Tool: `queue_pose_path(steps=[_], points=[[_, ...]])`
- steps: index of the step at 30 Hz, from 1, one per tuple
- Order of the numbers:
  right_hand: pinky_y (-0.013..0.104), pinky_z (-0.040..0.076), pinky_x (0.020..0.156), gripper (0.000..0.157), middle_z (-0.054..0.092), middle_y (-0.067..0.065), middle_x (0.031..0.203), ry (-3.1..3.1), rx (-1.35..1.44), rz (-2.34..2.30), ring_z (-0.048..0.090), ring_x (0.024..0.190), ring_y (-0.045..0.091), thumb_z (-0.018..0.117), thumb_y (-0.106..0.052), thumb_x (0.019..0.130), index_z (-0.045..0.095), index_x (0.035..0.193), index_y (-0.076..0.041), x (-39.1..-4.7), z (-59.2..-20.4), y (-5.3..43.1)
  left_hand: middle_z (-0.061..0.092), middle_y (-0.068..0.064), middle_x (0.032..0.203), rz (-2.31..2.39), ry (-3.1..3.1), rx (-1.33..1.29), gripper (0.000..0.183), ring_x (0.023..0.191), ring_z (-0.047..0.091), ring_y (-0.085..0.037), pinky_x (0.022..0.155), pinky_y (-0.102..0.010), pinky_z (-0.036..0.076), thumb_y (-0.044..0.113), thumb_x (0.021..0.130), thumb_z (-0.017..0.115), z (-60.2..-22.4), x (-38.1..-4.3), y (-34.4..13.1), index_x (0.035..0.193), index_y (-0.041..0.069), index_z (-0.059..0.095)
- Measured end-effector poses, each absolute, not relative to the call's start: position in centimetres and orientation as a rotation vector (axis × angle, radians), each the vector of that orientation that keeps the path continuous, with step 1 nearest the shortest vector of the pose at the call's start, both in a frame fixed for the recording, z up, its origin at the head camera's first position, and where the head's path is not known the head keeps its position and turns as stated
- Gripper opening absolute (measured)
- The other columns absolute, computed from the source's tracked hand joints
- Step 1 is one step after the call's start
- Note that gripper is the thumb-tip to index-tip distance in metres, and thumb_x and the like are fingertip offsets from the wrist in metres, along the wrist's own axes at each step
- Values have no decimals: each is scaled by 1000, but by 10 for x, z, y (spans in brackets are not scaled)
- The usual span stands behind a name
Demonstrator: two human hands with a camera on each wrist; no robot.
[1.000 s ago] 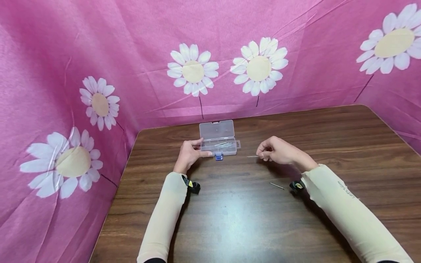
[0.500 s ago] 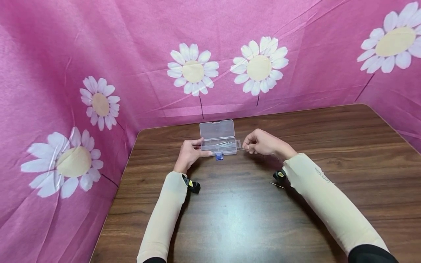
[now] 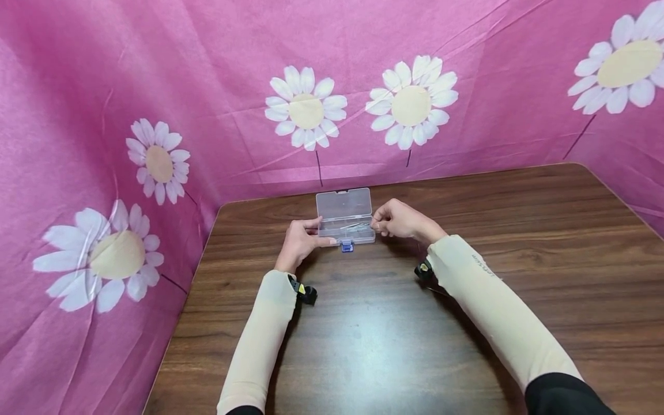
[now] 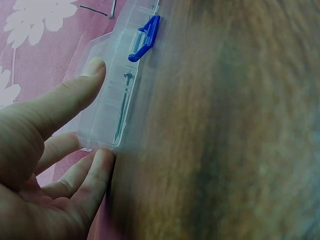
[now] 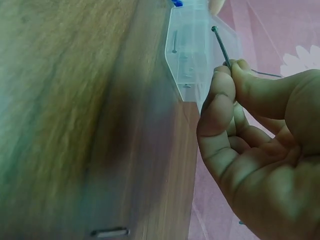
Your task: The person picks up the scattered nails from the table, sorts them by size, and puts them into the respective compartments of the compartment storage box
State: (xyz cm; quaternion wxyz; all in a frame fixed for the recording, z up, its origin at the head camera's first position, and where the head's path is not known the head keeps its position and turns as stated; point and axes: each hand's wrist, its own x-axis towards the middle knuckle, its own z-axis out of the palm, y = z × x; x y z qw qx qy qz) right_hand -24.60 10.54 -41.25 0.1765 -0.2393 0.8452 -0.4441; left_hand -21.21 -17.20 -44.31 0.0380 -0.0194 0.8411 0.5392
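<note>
A clear plastic box (image 3: 328,230) with a blue latch (image 3: 347,246) stands on the table with its lid (image 3: 343,203) raised. Several nails lie in it. My left hand (image 3: 301,242) grips the box's left end, thumb along the front side and fingers at the end and behind. My right hand (image 3: 404,222) is at the box's right end. Between its thumb and forefinger it pinches a nail (image 5: 221,46), whose head points towards the box in the right wrist view. In the head view the fingers mostly hide that nail.
Another nail (image 5: 110,232) lies loose on the wooden table (image 3: 363,346), partly covered by the right wrist camera (image 3: 423,271) in the head view. Behind the table's back edge hangs a pink curtain (image 3: 233,86) with white daisies.
My right hand has moved left with the nail, from the bare table to the box's right end. My left hand stays on the box, which has hardly moved.
</note>
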Motion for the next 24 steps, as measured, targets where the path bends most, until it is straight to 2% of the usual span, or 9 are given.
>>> queue_pose_path(steps=[8, 13, 17, 24], points=[[31, 49, 65, 18, 61, 3, 63, 2493, -660, -1157, 57, 61, 15, 64, -6, 98, 75, 86, 2, -253, -413, 90, 68, -9, 126, 1663, 2589, -69, 73, 104, 64, -20, 82, -28, 53, 12, 63, 98, -445, -214, -172, 130, 9, 68], [34, 46, 73, 14, 63, -1, 66, 2576, -654, -1091, 56, 66, 15, 67, -6, 92, 76, 82, -4, -253, -411, 85, 69, -10, 124, 1663, 2591, -79, 74, 103, 64, -19, 80, -27, 53, 11, 62, 98, -446, -214, -171, 130, 10, 68], [37, 46, 78, 15, 63, -3, 66, 2619, -687, -1046, 56, 70, 16, 68, -8, 92, 75, 79, -7, -254, -410, 81, 69, -12, 122, 1681, 2582, -73, 74, 102, 65, -20, 78, -26, 54, 10, 63, 98, -445, -214, -171, 131, 9, 67], [41, 45, 85, 10, 63, -5, 69, 2633, -708, -982, 57, 75, 18, 68, -4, 90, 75, 84, -8, -253, -407, 80, 69, -12, 122, 1667, 2581, -90, 76, 102, 65, -19, 78, -25, 54, 10, 63, 98, -446, -213, -171, 132, 10, 67]])
